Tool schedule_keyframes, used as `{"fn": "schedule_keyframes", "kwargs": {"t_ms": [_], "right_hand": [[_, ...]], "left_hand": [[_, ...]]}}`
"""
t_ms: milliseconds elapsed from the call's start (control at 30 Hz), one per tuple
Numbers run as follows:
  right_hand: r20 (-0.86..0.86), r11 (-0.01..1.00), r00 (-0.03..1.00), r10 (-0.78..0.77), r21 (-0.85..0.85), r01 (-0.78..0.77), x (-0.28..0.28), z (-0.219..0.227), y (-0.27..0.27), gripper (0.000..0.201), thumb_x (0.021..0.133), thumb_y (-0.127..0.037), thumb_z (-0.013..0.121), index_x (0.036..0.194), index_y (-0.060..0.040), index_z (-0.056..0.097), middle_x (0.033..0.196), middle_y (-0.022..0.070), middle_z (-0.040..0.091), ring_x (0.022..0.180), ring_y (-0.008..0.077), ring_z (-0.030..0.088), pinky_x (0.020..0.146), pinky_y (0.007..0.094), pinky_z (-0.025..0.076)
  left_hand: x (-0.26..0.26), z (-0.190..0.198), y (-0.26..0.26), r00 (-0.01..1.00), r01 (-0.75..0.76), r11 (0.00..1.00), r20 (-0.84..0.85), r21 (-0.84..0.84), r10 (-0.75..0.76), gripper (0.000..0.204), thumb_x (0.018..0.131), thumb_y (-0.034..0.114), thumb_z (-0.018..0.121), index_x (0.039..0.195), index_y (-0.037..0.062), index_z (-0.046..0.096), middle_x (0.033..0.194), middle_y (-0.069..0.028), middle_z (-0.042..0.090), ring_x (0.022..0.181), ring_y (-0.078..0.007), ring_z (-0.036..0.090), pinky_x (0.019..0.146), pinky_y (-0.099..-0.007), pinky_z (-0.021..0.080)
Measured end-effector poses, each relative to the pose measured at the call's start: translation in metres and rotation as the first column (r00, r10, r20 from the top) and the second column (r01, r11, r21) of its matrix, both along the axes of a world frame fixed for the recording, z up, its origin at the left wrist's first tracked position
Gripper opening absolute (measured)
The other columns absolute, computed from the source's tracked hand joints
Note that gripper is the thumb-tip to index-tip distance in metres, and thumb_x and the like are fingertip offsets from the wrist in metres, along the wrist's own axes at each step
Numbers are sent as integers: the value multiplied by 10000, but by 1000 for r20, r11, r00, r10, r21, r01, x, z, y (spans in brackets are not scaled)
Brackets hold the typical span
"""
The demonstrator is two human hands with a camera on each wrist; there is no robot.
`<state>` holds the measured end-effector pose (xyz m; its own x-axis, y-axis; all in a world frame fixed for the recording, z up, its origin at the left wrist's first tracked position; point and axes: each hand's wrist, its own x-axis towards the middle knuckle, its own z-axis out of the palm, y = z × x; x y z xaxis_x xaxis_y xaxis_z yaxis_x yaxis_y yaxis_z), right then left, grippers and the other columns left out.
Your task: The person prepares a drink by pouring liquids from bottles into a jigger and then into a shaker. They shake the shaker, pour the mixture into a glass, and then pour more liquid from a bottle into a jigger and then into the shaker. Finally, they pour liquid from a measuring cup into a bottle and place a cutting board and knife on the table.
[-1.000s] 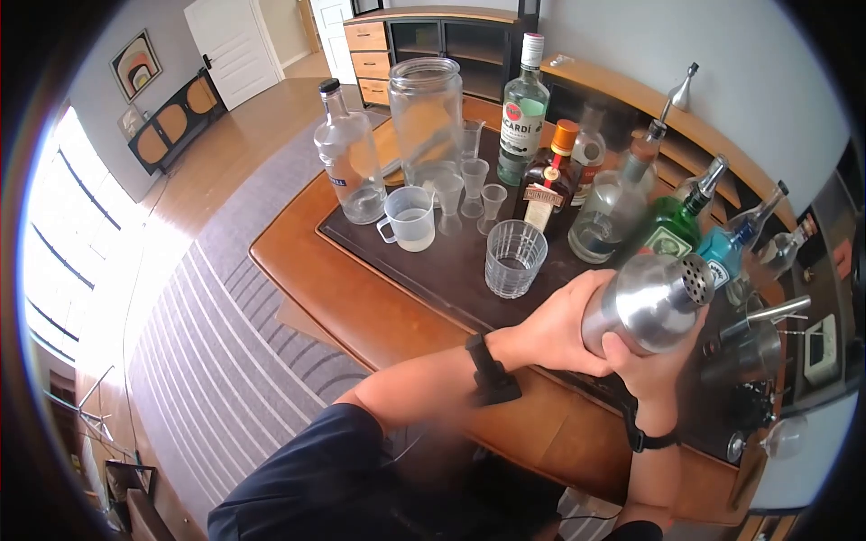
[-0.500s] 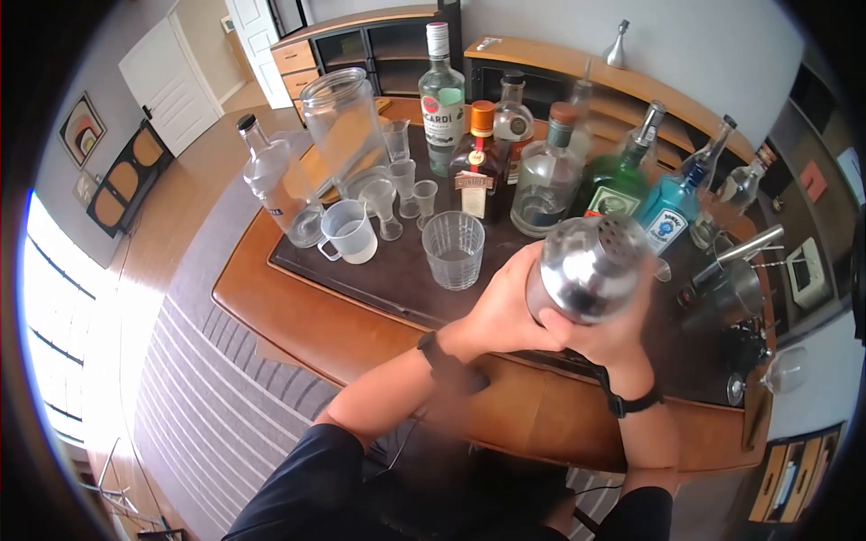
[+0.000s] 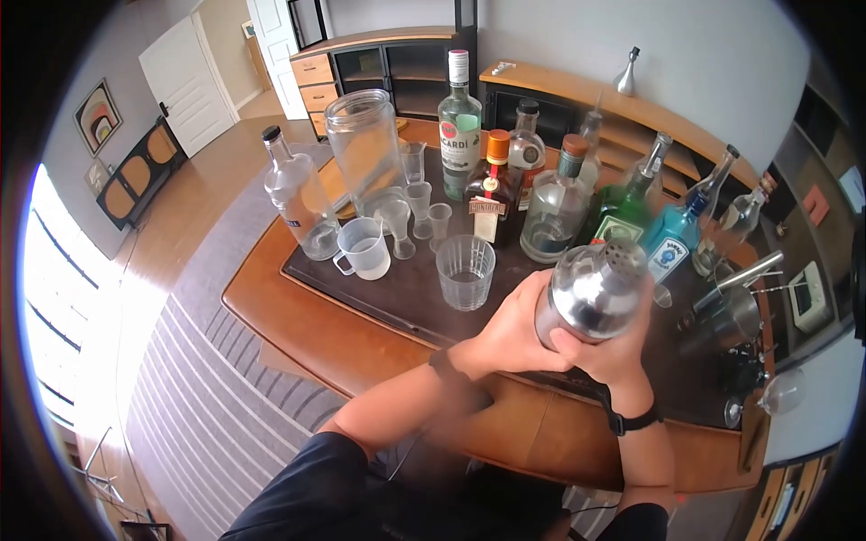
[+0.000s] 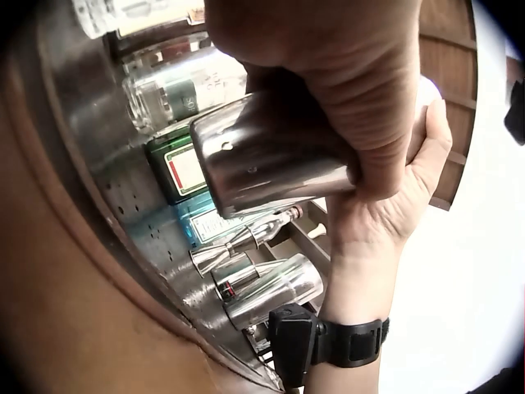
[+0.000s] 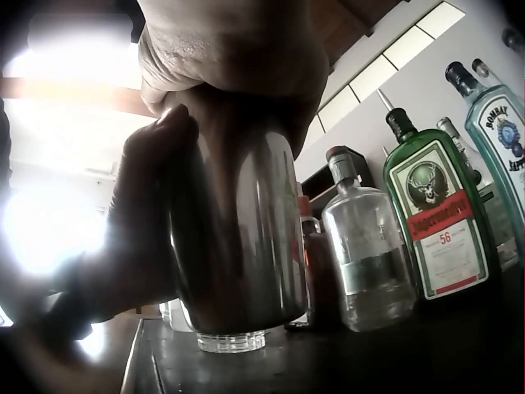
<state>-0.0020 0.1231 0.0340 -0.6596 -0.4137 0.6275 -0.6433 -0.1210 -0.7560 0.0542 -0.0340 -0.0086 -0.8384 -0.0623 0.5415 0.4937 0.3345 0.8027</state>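
Note:
A metal cocktail shaker [image 3: 595, 293] is held in both hands above the front of the table, its perforated strainer top [image 3: 624, 259] uncovered. My left hand [image 3: 516, 329] grips its left side, with the thumb across the near face. From the right, my right hand [image 3: 622, 352] wraps round it, the fingers partly hidden behind the metal. The shaker's smooth lower body [image 5: 238, 230] shows over the dark tabletop in the right wrist view. Left of the shaker stands a cut-glass tumbler [image 3: 465, 272]. Behind it are a green Jägermeister bottle [image 3: 622, 221] and a blue Bombay bottle [image 3: 669, 239].
A measuring cup [image 3: 364, 251], several small measuring glasses [image 3: 397, 230] and a big glass jar [image 3: 363, 153] stand left on the leather-edged table [image 3: 307, 311]. More bottles line the back, including Bacardi [image 3: 459, 135]. Metal bar tools [image 3: 726, 316] and a stemmed glass [image 3: 780, 392] are at right.
The head view has swung right, so the table's things sit further left. The shaker's strainer top, earlier leaning right, now points more upward and away. Both hands keep their hold.

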Motion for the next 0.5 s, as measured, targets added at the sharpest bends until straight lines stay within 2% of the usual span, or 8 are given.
{"fn": "schedule_keyframes", "kwargs": {"t_ms": [67, 100, 233, 333, 367, 400, 467, 500], "right_hand": [[244, 999, 969, -37, 11, 36, -2, -11, -3, 932, 687, -192, 899, 1415, -1, 350, 1278, 135, 564, 1132, 217, 616, 965, 376, 528], [248, 1000, 969, -21, 7, 20, -4, -10, -3, 926, 683, -181, 899, 1411, -9, 355, 1279, 133, 561, 1124, 210, 619, 946, 366, 538], [-136, 1000, 990, -20, -10, 19, 1, 3, 0, 867, 723, -194, 883, 1399, -14, 371, 1236, 110, 574, 1125, 195, 602, 972, 371, 518], [242, 998, 969, -46, 61, 32, -6, -8, -2, 887, 714, -220, 894, 1400, -10, 372, 1253, 115, 574, 1145, 205, 597, 991, 370, 504], [276, 1000, 961, -13, 16, 9, -6, -9, -5, 911, 705, -231, 898, 1412, -12, 366, 1260, 113, 567, 1154, 208, 594, 989, 369, 504], [96, 999, 995, -17, 33, 14, -8, -12, -1, 927, 705, -227, 895, 1426, -13, 353, 1264, 114, 564, 1155, 213, 593, 988, 371, 505], [-75, 998, 997, 16, -55, -20, -2, -5, -3, 920, 706, -224, 890, 1427, -17, 358, 1261, 115, 567, 1163, 214, 589, 987, 374, 506], [-55, 996, 998, 42, -77, -47, 1, -4, -1, 918, 701, -223, 892, 1425, -20, 366, 1266, 120, 566, 1173, 213, 581, 986, 373, 505]], "left_hand": [[-2, 0, -3, 991, 43, 999, 126, 25, -45, 1014, 604, 323, 895, 1388, -93, 405, 1244, -234, 610, 1157, -339, 624, 1021, -401, 489], [-2, 3, -4, 986, 50, 998, 154, 38, -56, 1013, 605, 331, 890, 1389, -90, 407, 1262, -234, 601, 1172, -339, 616, 1030, -400, 483], [3, 5, 0, 1000, 8, 1000, -29, 5, -8, 1027, 596, 367, 912, 1374, -91, 422, 1252, -239, 602, 1165, -332, 620, 1012, -405, 495], [2, 9, -4, 975, 33, 999, 219, -39, -23, 977, 617, 339, 878, 1373, -87, 429, 1245, -234, 600, 1159, -334, 617, 1017, -406, 486], [2, 11, -5, 987, 19, 999, 159, -37, -13, 978, 616, 344, 883, 1368, -89, 432, 1241, -236, 601, 1155, -334, 619, 1009, -407, 490], [2, 12, -4, 995, 5, 999, 101, -34, -2, 979, 615, 348, 888, 1363, -90, 435, 1238, -239, 602, 1150, -333, 622, 1000, -407, 495], [4, 8, 1, 1000, -16, 1000, -1, -14, 16, 981, 612, 357, 898, 1354, -94, 442, 1230, -244, 603, 1141, -331, 626, 984, -408, 503], [-2, 0, -1, 999, -24, 998, -39, -51, 22, 1000, 599, 371, 911, 1350, -93, 443, 1230, -247, 597, 1145, -340, 623, 989, -409, 501]]}}
